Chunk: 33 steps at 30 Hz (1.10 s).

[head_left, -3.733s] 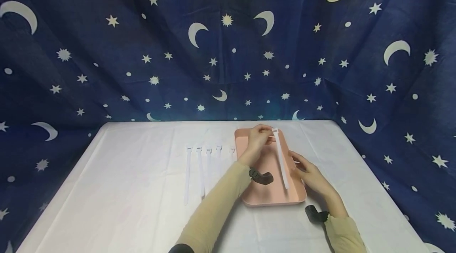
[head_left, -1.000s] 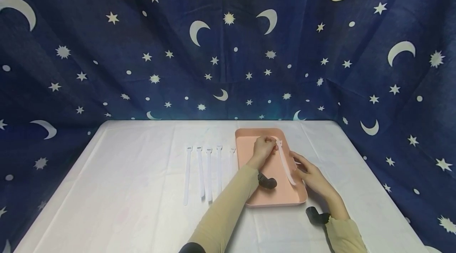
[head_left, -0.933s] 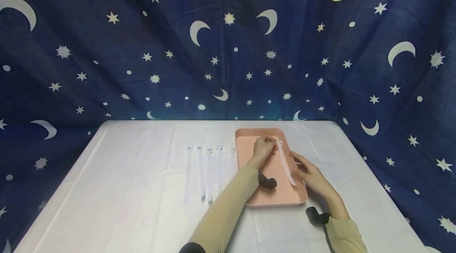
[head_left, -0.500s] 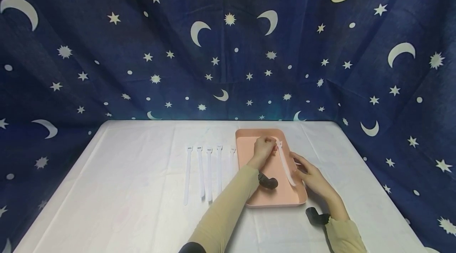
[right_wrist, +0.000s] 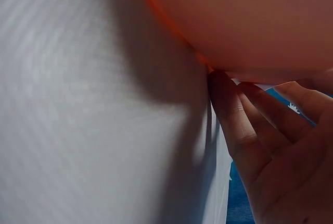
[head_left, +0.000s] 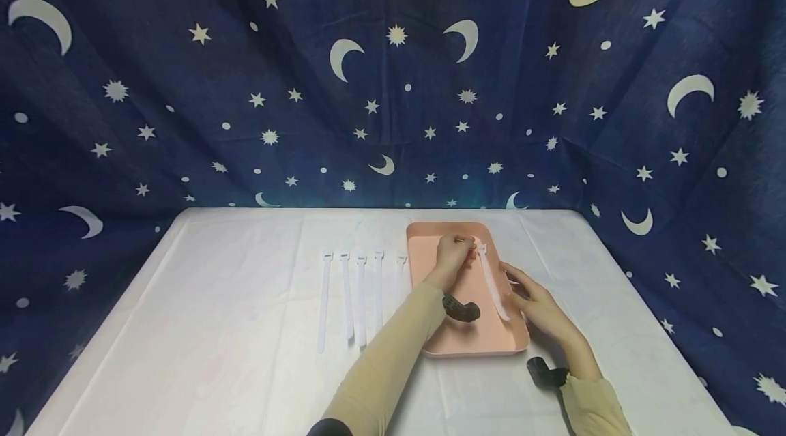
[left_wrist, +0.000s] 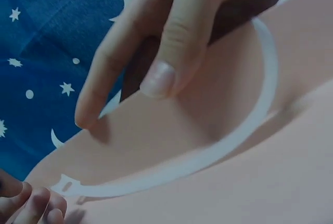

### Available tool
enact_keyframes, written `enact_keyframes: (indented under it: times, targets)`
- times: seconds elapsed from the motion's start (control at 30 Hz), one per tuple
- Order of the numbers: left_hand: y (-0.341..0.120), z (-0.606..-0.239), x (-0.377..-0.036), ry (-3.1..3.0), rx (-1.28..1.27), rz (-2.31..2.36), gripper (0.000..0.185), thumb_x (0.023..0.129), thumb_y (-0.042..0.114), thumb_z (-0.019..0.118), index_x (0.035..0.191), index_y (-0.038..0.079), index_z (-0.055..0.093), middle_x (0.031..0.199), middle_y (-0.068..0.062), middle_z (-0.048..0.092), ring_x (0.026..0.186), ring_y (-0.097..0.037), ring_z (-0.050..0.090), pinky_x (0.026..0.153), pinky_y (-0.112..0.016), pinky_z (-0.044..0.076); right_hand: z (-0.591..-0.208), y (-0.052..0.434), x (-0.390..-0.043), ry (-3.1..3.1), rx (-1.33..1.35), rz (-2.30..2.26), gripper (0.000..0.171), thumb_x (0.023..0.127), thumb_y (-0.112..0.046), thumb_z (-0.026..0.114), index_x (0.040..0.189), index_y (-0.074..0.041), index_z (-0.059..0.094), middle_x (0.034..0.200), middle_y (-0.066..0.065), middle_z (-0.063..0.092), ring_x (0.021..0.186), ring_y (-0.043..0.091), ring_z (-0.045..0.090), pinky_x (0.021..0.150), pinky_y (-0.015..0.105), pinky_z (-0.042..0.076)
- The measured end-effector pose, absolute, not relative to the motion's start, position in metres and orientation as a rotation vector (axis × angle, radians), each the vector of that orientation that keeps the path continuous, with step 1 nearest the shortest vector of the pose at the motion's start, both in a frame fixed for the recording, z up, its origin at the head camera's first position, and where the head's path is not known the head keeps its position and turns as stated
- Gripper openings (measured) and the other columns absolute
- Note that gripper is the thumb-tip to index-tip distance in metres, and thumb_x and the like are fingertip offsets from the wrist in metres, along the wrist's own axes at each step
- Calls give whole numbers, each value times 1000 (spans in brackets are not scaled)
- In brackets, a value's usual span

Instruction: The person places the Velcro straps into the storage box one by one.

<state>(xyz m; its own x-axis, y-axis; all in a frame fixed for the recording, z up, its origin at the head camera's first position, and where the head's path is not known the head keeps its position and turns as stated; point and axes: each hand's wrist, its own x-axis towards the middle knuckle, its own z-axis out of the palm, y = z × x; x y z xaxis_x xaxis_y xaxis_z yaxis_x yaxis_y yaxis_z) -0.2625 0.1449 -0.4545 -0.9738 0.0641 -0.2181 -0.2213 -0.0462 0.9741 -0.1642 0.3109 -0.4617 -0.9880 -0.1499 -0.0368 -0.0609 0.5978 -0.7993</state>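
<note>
A white cable tie [head_left: 491, 282] with a slotted head slants along the right side of the pink tray [head_left: 442, 340]. My left hand [head_left: 453, 260] is over the tray, its fingertips pinching the tie by its head. In the left wrist view the tie [left_wrist: 195, 162] bends up at its far end, and the left fingertips [left_wrist: 37, 203] meet its slotted head. Against the tray's right wall rests my right hand [head_left: 540, 303], fingers nearly straight. The right wrist view shows the right hand's fingers [right_wrist: 234, 125] touching the tray's outer edge [right_wrist: 187, 39].
Several more white cable ties [head_left: 323, 299] lie side by side left of the tray, heads toward the back. The left sleeve [head_left: 381, 361] covers part of them. A white cloth covers the table [head_left: 202, 327]; behind it hangs a blue curtain [head_left: 282, 67] with moons and stars.
Since the earliest frame, my left hand has lowered the cable tie's head toward the tray floor, and the tie now curves. Over the last second almost nothing moves. My right hand stays put.
</note>
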Motion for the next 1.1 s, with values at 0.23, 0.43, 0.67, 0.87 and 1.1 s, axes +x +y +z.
enact_keyframes:
  times: [0.23, 0.43, 0.67, 0.87, 1.1]
  targets:
    - [142, -448, -257, 1890, -173, 2195, 17, 90, 8, 57, 101, 1, 69, 97, -19, 72, 64, -10, 62, 54, -20, 48, -464, 313, -164, 2719, -165, -1345, 59, 97, -14, 51, 151, -12, 29, 148, 25, 38, 133, 49, 41, 106, 60, 36]
    - [135, -441, -250, 1869, -109, 2164, 21, 92, 14, 57, 106, 4, 68, 97, -11, 72, 86, -23, 71, 72, -34, 57, -461, 312, -164, 2723, -191, -1336, 59, 97, -14, 51, 151, -10, 28, 148, 26, 38, 132, 50, 41, 105, 60, 37]
    - [127, -436, -243, 1906, -52, 2103, 22, 91, 18, 58, 106, 7, 68, 101, -11, 72, 95, -29, 70, 69, -37, 56, -461, 311, -164, 2729, -219, -1336, 59, 97, -12, 52, 151, -9, 28, 147, 27, 38, 130, 50, 43, 103, 59, 40]
    - [122, -435, -236, 1929, 26, 2068, 21, 93, 18, 56, 107, 8, 68, 102, -11, 72, 93, -24, 71, 74, -42, 57, -460, 311, -163, 2731, -212, -1334, 59, 97, -12, 52, 151, -9, 28, 147, 27, 38, 130, 51, 43, 103, 60, 40]
    - [117, -431, -226, 1909, 95, 2104, 20, 91, 13, 58, 107, 4, 66, 100, -10, 70, 87, -18, 70, 79, -33, 57, -459, 310, -164, 2723, -184, -1334, 58, 97, -12, 51, 151, -10, 29, 148, 26, 37, 132, 50, 41, 105, 59, 39]
